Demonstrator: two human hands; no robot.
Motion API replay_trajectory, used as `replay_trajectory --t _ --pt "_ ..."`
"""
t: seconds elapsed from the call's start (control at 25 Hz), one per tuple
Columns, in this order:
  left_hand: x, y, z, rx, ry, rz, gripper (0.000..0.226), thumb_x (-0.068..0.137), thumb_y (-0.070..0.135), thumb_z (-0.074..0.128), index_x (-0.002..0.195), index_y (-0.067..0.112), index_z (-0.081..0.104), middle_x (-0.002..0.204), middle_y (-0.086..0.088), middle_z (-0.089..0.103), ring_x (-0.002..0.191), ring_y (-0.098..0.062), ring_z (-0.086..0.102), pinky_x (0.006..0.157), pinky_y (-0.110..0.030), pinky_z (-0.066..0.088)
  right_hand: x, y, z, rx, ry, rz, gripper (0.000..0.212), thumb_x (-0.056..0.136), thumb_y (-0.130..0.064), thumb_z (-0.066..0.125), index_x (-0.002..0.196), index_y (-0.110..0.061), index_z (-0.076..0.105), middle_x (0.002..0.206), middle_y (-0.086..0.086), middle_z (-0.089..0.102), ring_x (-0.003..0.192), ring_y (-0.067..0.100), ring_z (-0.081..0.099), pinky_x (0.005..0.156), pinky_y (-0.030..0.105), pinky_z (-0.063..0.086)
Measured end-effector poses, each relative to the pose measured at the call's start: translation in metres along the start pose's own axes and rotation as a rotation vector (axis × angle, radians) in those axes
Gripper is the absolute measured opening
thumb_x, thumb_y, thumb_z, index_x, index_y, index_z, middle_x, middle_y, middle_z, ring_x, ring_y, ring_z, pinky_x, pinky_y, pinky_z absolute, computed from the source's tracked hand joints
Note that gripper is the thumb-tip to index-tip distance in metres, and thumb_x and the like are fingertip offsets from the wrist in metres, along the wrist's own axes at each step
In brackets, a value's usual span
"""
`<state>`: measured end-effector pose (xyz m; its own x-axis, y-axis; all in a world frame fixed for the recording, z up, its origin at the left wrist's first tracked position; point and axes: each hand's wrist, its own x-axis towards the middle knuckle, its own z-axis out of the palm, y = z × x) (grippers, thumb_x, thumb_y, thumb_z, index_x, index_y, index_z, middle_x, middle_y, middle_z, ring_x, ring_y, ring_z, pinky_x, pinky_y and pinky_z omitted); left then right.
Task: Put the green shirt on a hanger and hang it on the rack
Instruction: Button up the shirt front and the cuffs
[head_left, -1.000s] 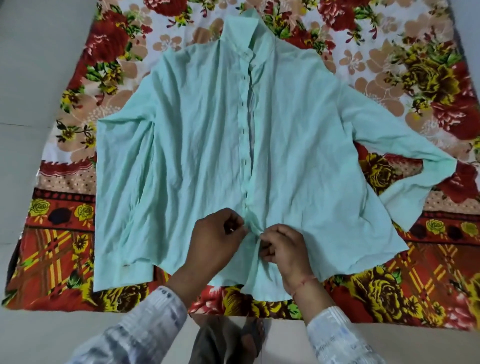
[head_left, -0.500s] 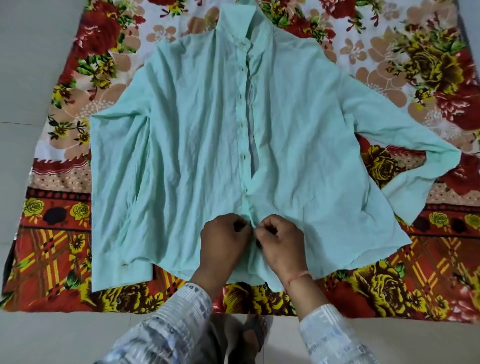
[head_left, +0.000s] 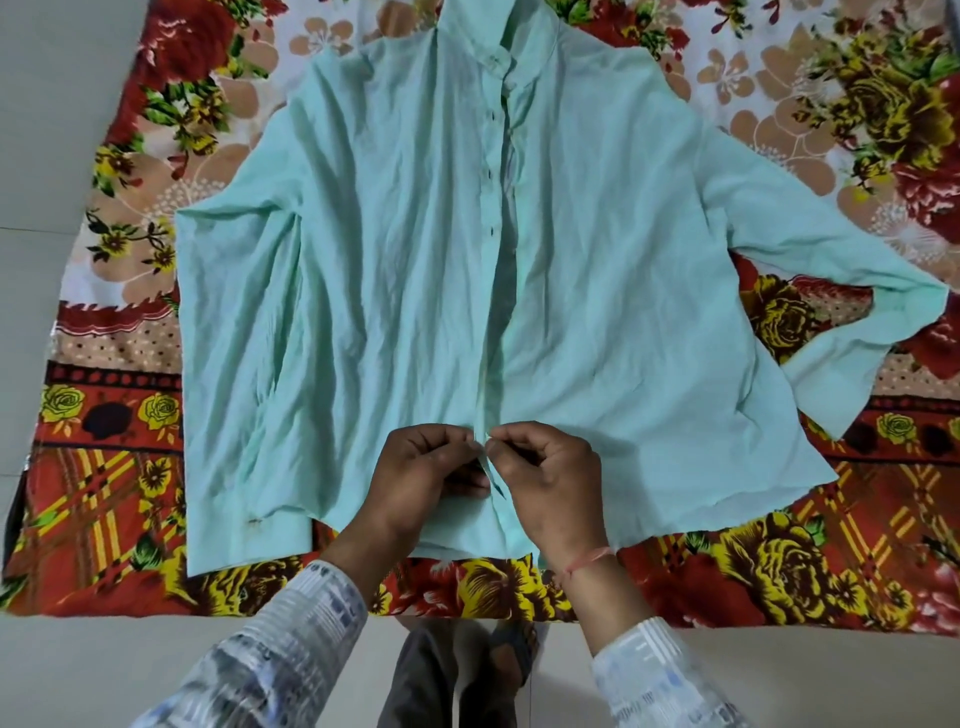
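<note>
A pale green shirt lies flat and face up on a flowered cloth, collar at the far end, both sleeves spread out. Its front placket is closed along most of its length. My left hand and my right hand meet at the lower end of the placket near the hem. Each hand pinches one edge of the placket between thumb and fingers. No hanger and no rack appear in the head view.
The flowered cloth in red, yellow and white covers a pale surface, which shows at the left and along the near edge. My feet and trouser legs show below the near edge.
My hands have stayed at the lower placket and drawn closer together, fingertips now touching at the edge. The view has shifted slightly nearer to the shirt.
</note>
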<state>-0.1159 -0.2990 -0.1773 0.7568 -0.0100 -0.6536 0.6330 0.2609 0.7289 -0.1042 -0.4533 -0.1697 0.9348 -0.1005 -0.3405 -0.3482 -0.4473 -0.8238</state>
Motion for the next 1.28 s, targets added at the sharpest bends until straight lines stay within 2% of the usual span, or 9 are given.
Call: replay_trajectory --t 0.16,0.28,0.4,0.52,0.64,0.76,0.92,1.08,1.28 --pt "0.002 -0.006 -0.001 -0.009 0.019 0.019 0.022 0.099 0.001 0.066 0.080 0.001 0.076 0.073 -0.022 0.072 0.072 -0.032 0.073 0.076 -0.043 0.064 0.005 0.009 -0.002 0.031 -0.049 0.043 0.008 0.089 -0.017 0.080 0.096 -0.017 0.084 0.086 -0.010 0.081 0.083 -0.003 0.075 0.075 0.013 0.056" --pt "0.002 -0.011 -0.001 -0.038 0.050 0.033 0.018 0.099 0.000 0.067 0.083 -0.003 0.076 0.073 -0.021 0.072 0.073 -0.031 0.074 0.076 -0.043 0.065 0.005 0.010 -0.002 0.021 -0.031 0.074 0.004 0.087 -0.017 0.081 0.091 -0.019 0.083 0.082 -0.009 0.080 0.078 0.000 0.075 0.071 0.015 0.057" --pt "0.002 -0.011 0.000 -0.046 0.040 0.032 0.020 0.098 -0.001 0.067 0.082 0.000 0.078 0.072 -0.020 0.072 0.071 -0.029 0.074 0.075 -0.041 0.065 0.003 0.011 -0.002 0.084 -0.043 0.106 0.003 0.087 -0.015 0.082 0.087 -0.017 0.082 0.080 -0.007 0.080 0.077 0.003 0.076 0.069 0.014 0.056" --pt "0.004 -0.012 -0.005 -0.081 0.009 0.007 0.024 0.099 -0.004 0.062 0.086 0.001 0.081 0.081 -0.027 0.075 0.073 -0.032 0.076 0.075 -0.042 0.066 0.001 0.013 -0.003 0.174 -0.063 0.125 0.005 0.090 -0.011 0.079 0.090 -0.015 0.082 0.083 -0.005 0.081 0.082 0.007 0.077 0.073 0.015 0.057" --pt "0.006 -0.010 -0.006 -0.033 -0.007 -0.023 0.013 0.097 -0.005 0.066 0.095 -0.006 0.079 0.084 -0.032 0.075 0.073 -0.033 0.076 0.073 -0.038 0.066 0.003 0.019 -0.002 0.153 -0.100 0.134 0.009 0.092 -0.009 0.076 0.094 -0.015 0.082 0.088 -0.005 0.082 0.086 0.005 0.077 0.076 0.015 0.057" --pt "0.008 -0.008 0.000 0.042 0.043 -0.022 0.002 0.088 -0.002 0.080 0.088 -0.005 0.080 0.079 -0.030 0.075 0.071 -0.031 0.075 0.070 -0.034 0.065 0.010 0.023 -0.003 0.118 -0.166 0.119 0.016 0.096 -0.005 0.070 0.102 -0.013 0.082 0.095 -0.004 0.082 0.092 0.008 0.078 0.083 0.023 0.061" --pt "0.010 -0.009 0.005 0.106 0.077 -0.010 0.007 0.085 0.001 0.084 0.084 -0.004 0.079 0.081 -0.032 0.075 0.069 -0.028 0.073 0.072 -0.034 0.064 0.014 0.025 -0.004 0.093 -0.195 0.119 0.023 0.098 -0.003 0.065 0.106 -0.016 0.082 0.100 -0.006 0.082 0.096 0.007 0.077 0.089 0.029 0.062" --pt "0.010 -0.009 0.007 0.135 0.087 -0.011 0.010 0.083 0.005 0.087 0.083 -0.002 0.080 0.077 -0.028 0.076 0.067 -0.026 0.073 0.071 -0.033 0.063 0.018 0.029 -0.001 0.059 -0.184 0.133 0.020 0.098 -0.006 0.066 0.104 -0.018 0.080 0.100 -0.005 0.082 0.097 0.008 0.077 0.093 0.041 0.063" --pt "0.006 -0.010 0.006 0.102 0.080 0.007 0.007 0.083 0.001 0.086 0.084 -0.003 0.081 0.074 -0.019 0.075 0.070 -0.021 0.072 0.072 -0.028 0.062 0.024 0.027 -0.001 0.054 -0.201 0.169 0.013 0.096 -0.010 0.069 0.101 -0.017 0.078 0.097 -0.004 0.082 0.093 0.009 0.078 0.091 0.044 0.064"
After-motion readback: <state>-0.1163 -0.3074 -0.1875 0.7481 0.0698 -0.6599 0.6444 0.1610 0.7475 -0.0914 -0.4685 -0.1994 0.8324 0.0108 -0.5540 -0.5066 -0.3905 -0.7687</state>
